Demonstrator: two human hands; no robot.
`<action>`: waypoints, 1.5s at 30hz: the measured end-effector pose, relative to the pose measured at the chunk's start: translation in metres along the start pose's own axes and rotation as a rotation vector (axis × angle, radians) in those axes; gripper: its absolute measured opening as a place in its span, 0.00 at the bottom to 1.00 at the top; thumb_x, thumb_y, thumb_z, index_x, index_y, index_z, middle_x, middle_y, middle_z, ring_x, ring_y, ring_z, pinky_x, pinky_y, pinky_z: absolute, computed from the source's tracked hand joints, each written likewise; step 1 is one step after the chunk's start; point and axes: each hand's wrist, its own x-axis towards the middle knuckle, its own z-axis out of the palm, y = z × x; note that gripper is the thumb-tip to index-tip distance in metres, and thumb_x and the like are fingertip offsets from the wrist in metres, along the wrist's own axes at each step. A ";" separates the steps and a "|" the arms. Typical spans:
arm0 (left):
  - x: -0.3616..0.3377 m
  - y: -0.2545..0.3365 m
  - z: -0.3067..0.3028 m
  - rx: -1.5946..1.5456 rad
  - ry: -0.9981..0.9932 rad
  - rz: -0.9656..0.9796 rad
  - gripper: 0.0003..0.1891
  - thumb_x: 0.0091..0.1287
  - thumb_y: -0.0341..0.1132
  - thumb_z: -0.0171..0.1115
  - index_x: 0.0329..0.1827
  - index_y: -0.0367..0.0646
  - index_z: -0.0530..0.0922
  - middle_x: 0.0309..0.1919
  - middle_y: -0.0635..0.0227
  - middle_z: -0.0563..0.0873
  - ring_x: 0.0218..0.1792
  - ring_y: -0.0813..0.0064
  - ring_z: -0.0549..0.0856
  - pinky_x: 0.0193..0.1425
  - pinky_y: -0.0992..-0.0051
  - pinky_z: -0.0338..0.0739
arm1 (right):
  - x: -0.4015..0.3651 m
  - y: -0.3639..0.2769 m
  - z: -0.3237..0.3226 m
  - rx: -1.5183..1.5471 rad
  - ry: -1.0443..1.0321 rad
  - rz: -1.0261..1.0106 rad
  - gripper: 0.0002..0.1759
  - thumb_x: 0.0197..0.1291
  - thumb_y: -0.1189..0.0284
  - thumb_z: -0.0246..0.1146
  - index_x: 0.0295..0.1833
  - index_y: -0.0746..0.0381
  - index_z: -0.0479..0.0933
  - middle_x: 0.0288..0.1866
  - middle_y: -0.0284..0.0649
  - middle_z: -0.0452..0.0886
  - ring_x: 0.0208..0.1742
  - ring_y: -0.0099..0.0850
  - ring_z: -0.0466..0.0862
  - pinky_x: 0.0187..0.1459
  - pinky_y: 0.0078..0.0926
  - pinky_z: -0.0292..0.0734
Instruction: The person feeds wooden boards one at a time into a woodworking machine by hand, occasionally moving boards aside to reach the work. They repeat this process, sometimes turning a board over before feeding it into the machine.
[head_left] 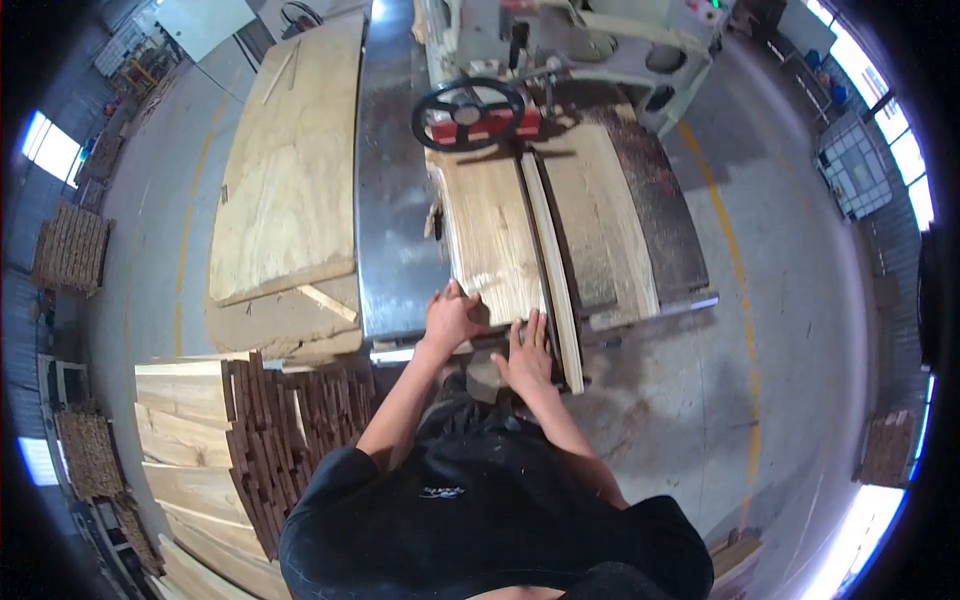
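Observation:
A pale wooden board (495, 235) with a rough left edge lies on the machine's metal table (392, 240), its far end under the handwheel. My left hand (452, 317) is at the board's near left corner, fingers bent against the edge and thumb spread toward the board. At the near end, my right hand (527, 355) has its fingers stretched out and apart, fingertips touching the board close to a long straight guide rail (552, 265). The undersides of both hands are hidden.
A black handwheel (467, 115) stands on the machine beyond the board. Another board (590, 215) lies right of the rail. A large plywood sheet (290, 190) is at left, above stacked boards (185, 420) near my left side. Yellow lines mark the floor.

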 end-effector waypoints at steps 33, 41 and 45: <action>0.062 -0.023 -0.018 0.011 0.007 0.111 0.38 0.45 0.43 0.80 0.62 0.36 0.82 0.67 0.26 0.75 0.66 0.41 0.81 0.69 0.52 0.75 | 0.065 0.002 -0.019 0.089 0.028 -0.089 0.54 0.61 0.53 0.74 0.80 0.74 0.57 0.86 0.72 0.34 0.87 0.64 0.37 0.76 0.48 0.69; 0.058 -0.019 -0.021 -0.035 0.019 0.085 0.36 0.45 0.40 0.79 0.62 0.38 0.83 0.67 0.23 0.73 0.61 0.38 0.84 0.65 0.54 0.80 | 0.065 -0.013 -0.026 0.071 -0.051 -0.016 0.56 0.62 0.49 0.72 0.79 0.77 0.55 0.84 0.76 0.35 0.86 0.69 0.35 0.78 0.57 0.63; 0.049 -0.021 -0.010 -0.276 0.114 0.035 0.31 0.49 0.35 0.78 0.61 0.43 0.85 0.71 0.20 0.67 0.66 0.33 0.79 0.64 0.55 0.82 | 0.063 0.001 -0.020 0.155 -0.010 -0.098 0.54 0.65 0.49 0.69 0.79 0.76 0.55 0.84 0.77 0.34 0.85 0.71 0.36 0.80 0.62 0.53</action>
